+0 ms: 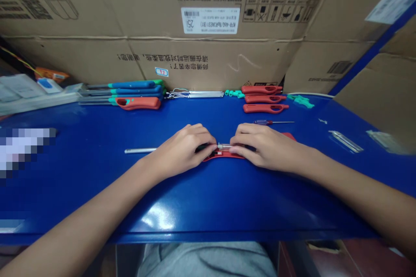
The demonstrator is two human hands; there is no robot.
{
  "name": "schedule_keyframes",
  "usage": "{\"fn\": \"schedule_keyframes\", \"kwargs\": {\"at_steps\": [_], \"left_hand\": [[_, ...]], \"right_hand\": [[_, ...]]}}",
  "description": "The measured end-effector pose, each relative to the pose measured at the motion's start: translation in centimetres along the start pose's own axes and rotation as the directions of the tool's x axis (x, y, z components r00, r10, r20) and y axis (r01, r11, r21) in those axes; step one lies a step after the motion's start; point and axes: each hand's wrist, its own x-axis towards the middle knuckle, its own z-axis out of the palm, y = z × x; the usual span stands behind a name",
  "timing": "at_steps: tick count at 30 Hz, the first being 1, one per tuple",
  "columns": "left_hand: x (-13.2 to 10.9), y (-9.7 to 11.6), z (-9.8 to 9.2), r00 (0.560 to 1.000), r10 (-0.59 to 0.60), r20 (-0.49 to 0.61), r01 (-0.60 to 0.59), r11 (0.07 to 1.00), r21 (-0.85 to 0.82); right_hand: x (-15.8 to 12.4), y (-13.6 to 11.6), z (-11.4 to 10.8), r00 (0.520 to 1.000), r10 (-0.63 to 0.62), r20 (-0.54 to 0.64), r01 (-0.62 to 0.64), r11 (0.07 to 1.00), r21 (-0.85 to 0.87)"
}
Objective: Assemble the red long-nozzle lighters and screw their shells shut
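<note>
Over the middle of the blue table, both hands work at one red lighter housing with small parts inside it. My left hand is closed at its left end, thumb and index finger pinched on a part that the fingers mostly hide. From behind that hand a silver metal tube sticks out to the left. Opposite it, my right hand pinches a clear small cylinder lying along the housing. The housing's right end is largely covered by this hand.
Along the back lie finished-looking lighters, metal tubes with wires, red housings and green parts. A screwdriver rests behind my right hand. Clear-bagged parts lie right. Cardboard walls the back.
</note>
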Motion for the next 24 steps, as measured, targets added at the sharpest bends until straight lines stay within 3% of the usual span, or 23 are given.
{"fn": "schedule_keyframes", "kwargs": {"at_steps": [12, 19, 24], "left_hand": [[0.05, 0.29, 0.14, 0.990, -0.100, 0.097, 0.102, 0.995, -0.012], [-0.08, 0.47, 0.03, 0.985, -0.126, 0.122, 0.128, 0.992, -0.010], [-0.02, 0.75, -0.35, 0.985, -0.129, 0.116, 0.135, 0.990, -0.044]], "right_hand": [[0.02, -0.07, 0.17, 1.000, -0.019, 0.018, 0.020, 1.000, -0.017], [0.01, -0.18, 0.39, 1.000, -0.007, -0.022, 0.007, 1.000, 0.002], [-0.01, -0.18, 0.35, 1.000, -0.007, 0.011, 0.007, 1.000, -0.012]]}}
